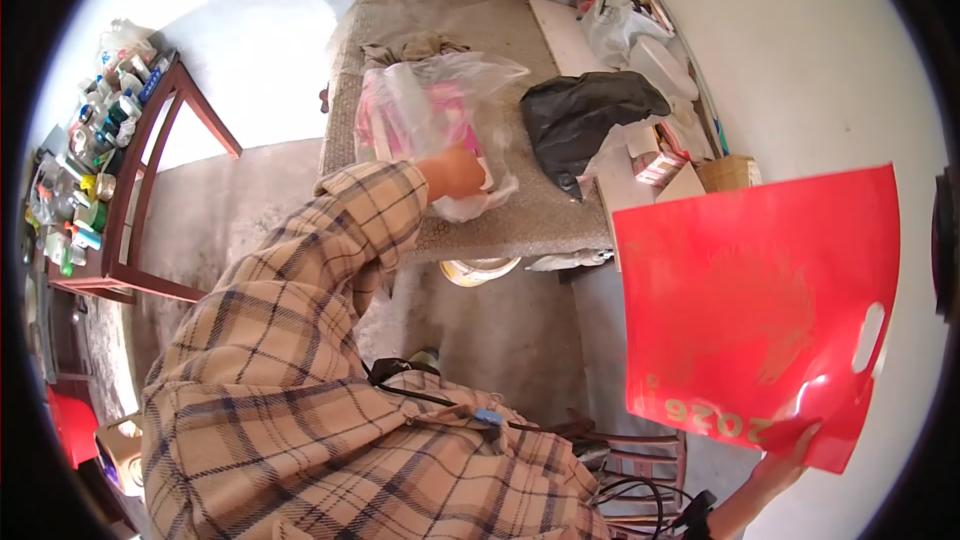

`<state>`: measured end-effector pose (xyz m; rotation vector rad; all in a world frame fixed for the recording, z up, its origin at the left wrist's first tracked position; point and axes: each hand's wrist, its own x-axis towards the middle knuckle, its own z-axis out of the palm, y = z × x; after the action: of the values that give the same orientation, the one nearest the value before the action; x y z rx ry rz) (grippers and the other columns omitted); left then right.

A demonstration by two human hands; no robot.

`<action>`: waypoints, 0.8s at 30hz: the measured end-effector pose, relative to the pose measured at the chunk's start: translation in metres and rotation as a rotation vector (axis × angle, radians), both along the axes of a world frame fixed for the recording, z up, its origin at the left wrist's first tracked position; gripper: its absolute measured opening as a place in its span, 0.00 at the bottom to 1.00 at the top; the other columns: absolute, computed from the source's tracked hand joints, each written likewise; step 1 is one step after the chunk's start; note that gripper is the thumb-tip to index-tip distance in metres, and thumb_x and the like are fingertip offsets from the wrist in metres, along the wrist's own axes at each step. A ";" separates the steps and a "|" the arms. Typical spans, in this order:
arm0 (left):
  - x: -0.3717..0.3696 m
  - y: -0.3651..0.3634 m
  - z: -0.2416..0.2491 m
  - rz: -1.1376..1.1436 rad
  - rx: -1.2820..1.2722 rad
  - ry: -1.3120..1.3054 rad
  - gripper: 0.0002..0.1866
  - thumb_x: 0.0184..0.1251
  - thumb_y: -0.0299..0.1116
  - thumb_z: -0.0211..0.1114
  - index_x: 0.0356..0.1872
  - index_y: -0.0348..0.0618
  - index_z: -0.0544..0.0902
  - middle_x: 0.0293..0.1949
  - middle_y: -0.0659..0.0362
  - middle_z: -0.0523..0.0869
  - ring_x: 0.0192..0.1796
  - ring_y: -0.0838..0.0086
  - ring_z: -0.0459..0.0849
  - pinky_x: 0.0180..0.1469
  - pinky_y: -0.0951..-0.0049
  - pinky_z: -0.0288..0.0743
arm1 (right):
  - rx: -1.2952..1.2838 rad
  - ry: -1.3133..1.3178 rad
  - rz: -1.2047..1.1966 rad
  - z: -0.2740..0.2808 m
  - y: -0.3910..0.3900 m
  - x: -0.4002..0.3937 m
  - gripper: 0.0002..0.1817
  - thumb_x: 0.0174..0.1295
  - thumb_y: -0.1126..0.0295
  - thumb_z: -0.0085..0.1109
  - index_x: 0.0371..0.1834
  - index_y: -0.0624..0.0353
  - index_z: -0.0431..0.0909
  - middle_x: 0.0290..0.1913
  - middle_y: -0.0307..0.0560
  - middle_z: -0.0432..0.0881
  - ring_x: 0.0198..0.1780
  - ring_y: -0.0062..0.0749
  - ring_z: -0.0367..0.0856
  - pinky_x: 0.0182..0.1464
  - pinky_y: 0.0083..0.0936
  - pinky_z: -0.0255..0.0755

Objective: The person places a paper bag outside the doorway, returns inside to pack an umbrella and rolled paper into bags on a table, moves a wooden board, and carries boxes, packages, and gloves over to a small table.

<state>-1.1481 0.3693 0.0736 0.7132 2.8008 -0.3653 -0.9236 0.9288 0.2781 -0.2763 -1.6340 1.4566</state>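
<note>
My right hand grips a flat red carrier bag by a lower corner, the thumb lying over its face. The bag has a handle slot at the right, and a gold "2026" shows upside down. On the table, my left hand is closed at the near edge of a clear plastic bag, its fingertips mostly hidden. Pink packaging shows through the clear plastic.
The table has a patterned cover. A black plastic bag and several boxes lie on its right. A bucket stands underneath. Bottles crowd a wooden side table at left. A slatted wooden chair is near me.
</note>
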 end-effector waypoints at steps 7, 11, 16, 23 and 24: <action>0.038 -0.011 0.032 0.463 0.139 0.339 0.16 0.51 0.33 0.63 0.42 0.42 0.78 0.42 0.49 0.77 0.39 0.58 0.82 0.39 0.60 0.74 | -0.011 -0.090 0.369 0.035 -0.061 -0.117 0.29 0.62 0.63 0.59 0.62 0.66 0.63 0.58 0.47 0.71 0.56 0.34 0.72 0.56 0.30 0.70; 0.053 -0.013 0.022 0.433 0.249 0.480 0.20 0.48 0.24 0.63 0.46 0.39 0.74 0.44 0.47 0.72 0.40 0.58 0.80 0.42 0.62 0.74 | 0.044 -0.156 0.582 0.053 -0.106 -0.195 0.26 0.62 0.65 0.59 0.59 0.68 0.65 0.57 0.49 0.72 0.57 0.34 0.72 0.58 0.30 0.68; 0.070 -0.007 0.019 0.341 0.281 0.428 0.17 0.48 0.23 0.62 0.43 0.38 0.75 0.43 0.50 0.73 0.45 0.58 0.76 0.46 0.65 0.72 | 0.152 -0.156 0.776 0.080 -0.179 -0.260 0.24 0.62 0.66 0.60 0.57 0.68 0.67 0.56 0.49 0.74 0.55 0.34 0.74 0.56 0.29 0.69; 0.084 0.013 0.022 0.313 0.584 0.351 0.14 0.59 0.40 0.62 0.38 0.39 0.79 0.31 0.54 0.79 0.48 0.60 0.74 0.55 0.54 0.64 | 0.121 -0.162 0.879 0.070 -0.256 -0.315 0.21 0.61 0.67 0.60 0.53 0.69 0.70 0.53 0.51 0.76 0.52 0.36 0.76 0.53 0.31 0.72; 0.089 0.020 0.023 0.257 0.652 0.301 0.15 0.60 0.42 0.60 0.38 0.39 0.80 0.29 0.55 0.79 0.48 0.61 0.75 0.59 0.51 0.60 | 0.067 -0.155 0.894 0.064 -0.261 -0.321 0.20 0.61 0.67 0.60 0.52 0.69 0.71 0.53 0.51 0.76 0.52 0.36 0.76 0.53 0.31 0.73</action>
<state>-1.0593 0.3896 0.0963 0.4143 3.2611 0.5584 -1.2449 0.6682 0.3425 0.4581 -2.0483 2.0465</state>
